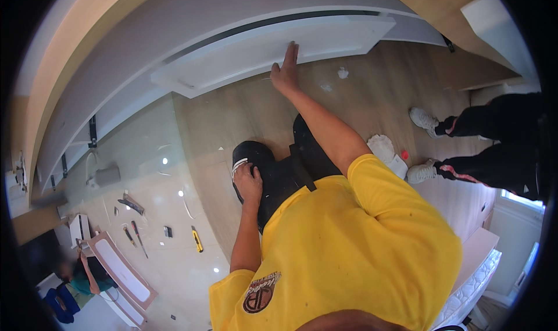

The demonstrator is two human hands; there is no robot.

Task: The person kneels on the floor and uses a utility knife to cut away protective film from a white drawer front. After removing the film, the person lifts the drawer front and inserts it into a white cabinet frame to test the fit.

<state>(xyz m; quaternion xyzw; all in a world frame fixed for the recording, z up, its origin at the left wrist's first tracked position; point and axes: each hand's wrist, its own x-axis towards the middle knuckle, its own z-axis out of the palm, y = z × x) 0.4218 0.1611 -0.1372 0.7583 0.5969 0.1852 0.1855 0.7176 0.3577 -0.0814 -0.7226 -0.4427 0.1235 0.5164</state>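
My right hand [286, 72] reaches forward, its fingers stretched out against the long white drawer front [232, 65]. The drawer stands slightly out from a white cabinet [192, 33], with a dark gap along its top edge. My left hand [249, 183] lies on my bent left knee, fingers apart. Small white strips [239, 165] show by its fingertips; I cannot tell whether they are loose or part of the trousers.
On the floor at left lie a yellow utility knife [197, 239], a screwdriver [139, 238] and a black metal piece [131, 204]. Another person's legs [482, 139] stand at right. A person in green [96, 281] is at lower left beside a pinkish panel [125, 267].
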